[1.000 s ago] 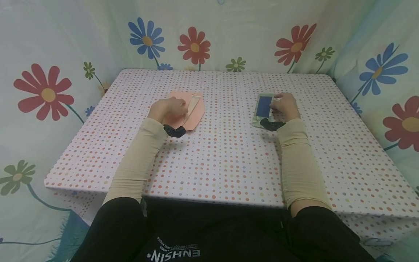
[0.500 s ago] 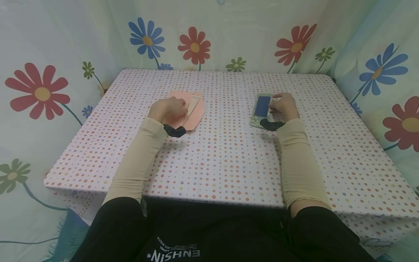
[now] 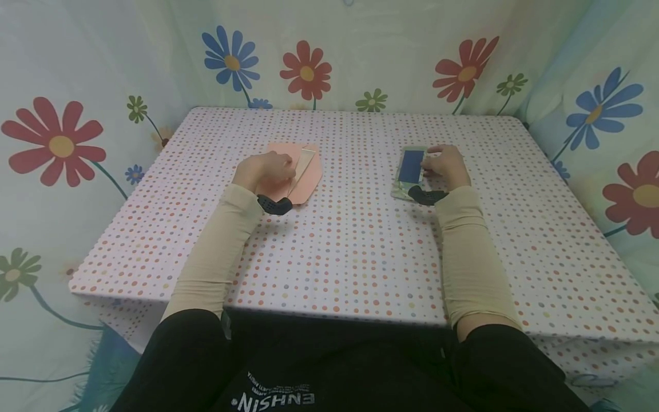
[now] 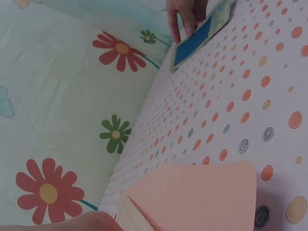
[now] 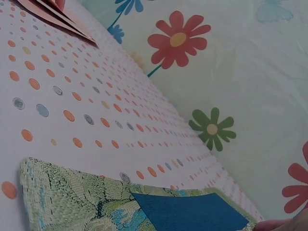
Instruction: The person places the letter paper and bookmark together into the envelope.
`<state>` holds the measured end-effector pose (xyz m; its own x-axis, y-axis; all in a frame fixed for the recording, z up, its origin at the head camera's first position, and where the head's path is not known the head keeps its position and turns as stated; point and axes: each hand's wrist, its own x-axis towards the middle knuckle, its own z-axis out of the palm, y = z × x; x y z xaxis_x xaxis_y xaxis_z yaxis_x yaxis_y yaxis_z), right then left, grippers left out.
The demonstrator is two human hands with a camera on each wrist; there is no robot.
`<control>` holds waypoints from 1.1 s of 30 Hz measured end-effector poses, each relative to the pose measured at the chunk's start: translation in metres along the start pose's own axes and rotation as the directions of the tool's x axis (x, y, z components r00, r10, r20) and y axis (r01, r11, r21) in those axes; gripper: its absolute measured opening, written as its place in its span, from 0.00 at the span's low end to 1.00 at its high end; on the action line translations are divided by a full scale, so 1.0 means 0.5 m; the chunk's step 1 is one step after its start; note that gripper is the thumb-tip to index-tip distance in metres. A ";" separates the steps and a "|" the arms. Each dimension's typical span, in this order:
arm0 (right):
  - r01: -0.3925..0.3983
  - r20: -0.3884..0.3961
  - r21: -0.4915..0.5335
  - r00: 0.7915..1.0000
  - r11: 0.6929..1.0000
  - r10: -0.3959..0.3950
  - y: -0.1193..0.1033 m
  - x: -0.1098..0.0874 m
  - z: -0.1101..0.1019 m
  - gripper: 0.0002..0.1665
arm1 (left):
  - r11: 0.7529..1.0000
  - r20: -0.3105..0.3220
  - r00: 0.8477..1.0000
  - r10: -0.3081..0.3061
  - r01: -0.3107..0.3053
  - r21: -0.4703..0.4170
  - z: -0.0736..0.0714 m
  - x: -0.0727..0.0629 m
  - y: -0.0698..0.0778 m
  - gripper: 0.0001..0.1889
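Observation:
On the left of the table, in the head view, lies a pink paper envelope [image 3: 311,186] with a cream strip [image 3: 302,166] along its opening. My left hand [image 3: 265,170] holds the envelope's left side, its fingers curled; the fingertips are partly hidden. In the right wrist view the layers of the envelope [image 5: 62,19] stand apart. To the right is a green patterned fabric pouch [image 3: 407,193] with a flat blue rectangle [image 3: 411,166] on it. My right hand [image 3: 448,166] grips the pouch's right side, fingertips at the rectangle's edge. From the left wrist those fingers [image 4: 189,24] show over the pouch.
A dotted cloth [image 3: 350,246] covers the table. Floral curtains [image 3: 396,57] hang behind it and at both sides. A stretch of dotted cloth lies between the envelope and the pouch. A black wrist mount [image 3: 274,206] sits below my left hand, another [image 3: 427,195] below my right.
The green pouch and the blue rectangle have shifted slightly left, with my right fingertips moving along. My left hand and the pink envelope stay where they were.

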<state>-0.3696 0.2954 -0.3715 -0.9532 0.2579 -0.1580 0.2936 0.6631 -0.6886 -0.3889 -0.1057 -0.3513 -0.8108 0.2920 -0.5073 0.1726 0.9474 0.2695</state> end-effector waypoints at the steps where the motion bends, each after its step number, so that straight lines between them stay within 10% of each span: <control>1: -0.004 0.004 0.013 1.000 1.000 0.004 0.000 -0.001 0.000 0.35 | 1.000 0.001 1.000 -0.004 0.004 0.000 0.000 0.000 0.000 0.34; 33: -0.043 0.056 0.116 0.998 0.992 0.036 -0.010 0.014 0.015 0.36 | 1.000 -0.007 1.000 -0.021 0.021 0.015 0.000 -0.004 0.003 0.33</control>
<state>-0.3784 0.2887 -0.3743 -0.9445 0.2420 -0.2224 0.3235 0.5657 -0.7585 -0.3869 -0.1050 -0.3500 -0.8182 0.2716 -0.5068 0.1642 0.9551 0.2467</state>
